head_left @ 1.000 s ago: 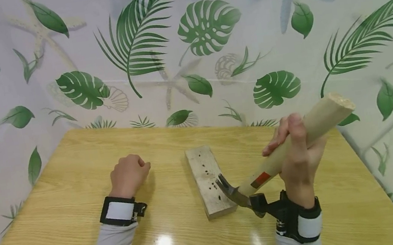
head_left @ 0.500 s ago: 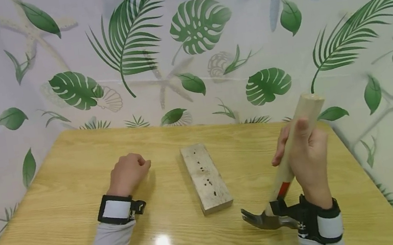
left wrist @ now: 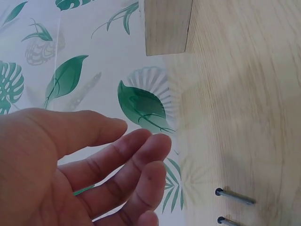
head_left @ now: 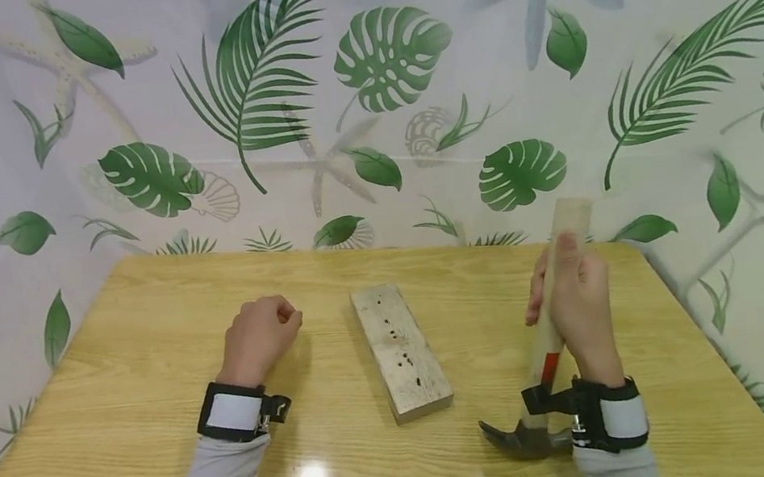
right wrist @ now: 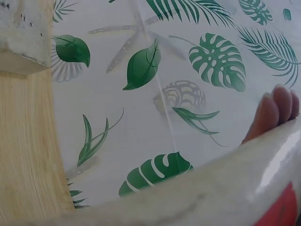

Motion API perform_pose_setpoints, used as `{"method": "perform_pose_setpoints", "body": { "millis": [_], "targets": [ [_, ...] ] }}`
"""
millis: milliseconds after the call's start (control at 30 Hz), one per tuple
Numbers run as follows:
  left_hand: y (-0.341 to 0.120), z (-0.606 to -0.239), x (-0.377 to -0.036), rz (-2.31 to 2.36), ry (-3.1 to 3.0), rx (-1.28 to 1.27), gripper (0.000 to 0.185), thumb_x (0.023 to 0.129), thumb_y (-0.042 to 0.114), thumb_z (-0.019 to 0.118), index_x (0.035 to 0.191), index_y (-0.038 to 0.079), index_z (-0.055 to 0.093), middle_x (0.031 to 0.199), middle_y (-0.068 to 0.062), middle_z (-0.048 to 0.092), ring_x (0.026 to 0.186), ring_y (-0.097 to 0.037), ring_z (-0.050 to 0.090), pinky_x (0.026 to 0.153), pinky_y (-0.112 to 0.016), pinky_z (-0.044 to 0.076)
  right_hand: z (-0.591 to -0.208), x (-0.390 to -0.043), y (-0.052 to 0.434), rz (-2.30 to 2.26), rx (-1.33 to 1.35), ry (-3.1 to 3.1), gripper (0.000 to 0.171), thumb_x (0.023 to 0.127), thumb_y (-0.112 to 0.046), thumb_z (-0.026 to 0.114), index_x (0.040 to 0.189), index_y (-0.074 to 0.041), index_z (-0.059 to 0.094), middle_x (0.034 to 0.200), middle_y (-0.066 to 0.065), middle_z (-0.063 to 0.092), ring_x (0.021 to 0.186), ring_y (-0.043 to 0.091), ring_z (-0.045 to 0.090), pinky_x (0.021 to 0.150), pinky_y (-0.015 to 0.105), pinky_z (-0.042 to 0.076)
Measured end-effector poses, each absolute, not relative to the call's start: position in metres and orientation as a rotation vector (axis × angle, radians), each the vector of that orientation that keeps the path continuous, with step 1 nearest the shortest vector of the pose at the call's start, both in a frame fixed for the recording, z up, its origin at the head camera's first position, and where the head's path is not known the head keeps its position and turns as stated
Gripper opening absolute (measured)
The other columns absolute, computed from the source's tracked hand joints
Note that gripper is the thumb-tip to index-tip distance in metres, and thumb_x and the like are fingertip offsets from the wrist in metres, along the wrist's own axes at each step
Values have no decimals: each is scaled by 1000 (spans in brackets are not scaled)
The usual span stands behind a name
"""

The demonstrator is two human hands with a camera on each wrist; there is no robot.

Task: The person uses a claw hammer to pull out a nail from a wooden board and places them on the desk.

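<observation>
My right hand [head_left: 576, 299] grips the pale wooden handle of a claw hammer [head_left: 547, 346]. The handle stands nearly upright, and the steel head [head_left: 523, 439] is down at the table, right of a small wood block [head_left: 401, 350] dotted with nail holes. In the right wrist view the handle [right wrist: 211, 188] fills the bottom and my fingertips [right wrist: 277, 110] wrap over it. My left hand [head_left: 260, 335] rests on the table left of the block, fingers loosely curled and holding nothing [left wrist: 94, 165]. Two nails [left wrist: 235, 196] lie on the table near that hand.
The wooden table [head_left: 120, 406] is enclosed by a leaf-patterned curtain [head_left: 362, 94] at the back and both sides. The block's end [left wrist: 167, 26] shows in the left wrist view and its corner [right wrist: 23, 37] in the right wrist view.
The hammer swung away from the block to the right, its head dropping to the table and its handle turning upright. The left hand stayed put.
</observation>
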State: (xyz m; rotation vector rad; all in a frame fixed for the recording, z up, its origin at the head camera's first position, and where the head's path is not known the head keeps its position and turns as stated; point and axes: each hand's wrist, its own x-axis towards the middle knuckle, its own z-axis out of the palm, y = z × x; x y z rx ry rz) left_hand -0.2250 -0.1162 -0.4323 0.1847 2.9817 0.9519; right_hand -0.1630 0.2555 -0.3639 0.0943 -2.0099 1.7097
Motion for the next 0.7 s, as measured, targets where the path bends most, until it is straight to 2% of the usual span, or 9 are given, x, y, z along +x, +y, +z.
{"method": "perform_pose_setpoints", "body": {
  "millis": [100,200,300,400,533,600,700],
  "targets": [
    [-112,-433,-225,938,2990,194,22,99,24,63,102,5,74,94,-11,73,64,-20,60,53,-31,45,-369,-171,256,1710,56,-2013,47,108,-41,43,87,-1,55,51,9,54,35,18,56,36,32,50],
    [-108,-438,-225,915,2976,210,22,99,26,63,101,7,74,93,-10,72,65,-20,60,54,-31,46,-379,-180,260,1713,10,-2082,32,105,-36,53,113,-6,52,64,11,60,47,16,63,48,32,58],
    [-104,-441,-223,895,2955,255,21,99,26,63,101,8,74,94,-9,72,66,-19,61,56,-31,47,-395,-188,267,1702,-29,-2250,47,103,-30,59,141,-8,41,93,16,64,70,14,70,67,30,62],
    [-100,-443,-223,890,2956,315,19,98,24,63,100,9,74,93,-8,73,68,-18,62,60,-32,49,-413,-197,277,1670,-66,-2460,70,104,-23,58,162,-13,20,125,22,55,93,18,70,78,29,59],
    [-95,-442,-222,879,2971,372,17,97,24,65,100,10,75,91,-6,74,71,-18,64,65,-34,52,-436,-209,287,1580,-123,-2701,80,103,-14,56,165,-14,4,145,31,42,114,35,62,87,38,54],
    [-94,-441,-221,866,2974,385,17,98,25,65,100,11,75,90,-5,74,72,-18,64,66,-35,52,-445,-212,290,1560,-155,-2777,80,102,-12,55,164,-9,3,150,34,38,125,42,54,94,45,51],
    [-92,-440,-221,845,2977,384,17,98,25,65,100,11,75,89,-5,73,71,-17,63,66,-34,51,-455,-215,290,1562,-185,-2847,75,103,-10,52,163,-4,7,154,34,35,136,44,44,105,51,44]
  ]
}}
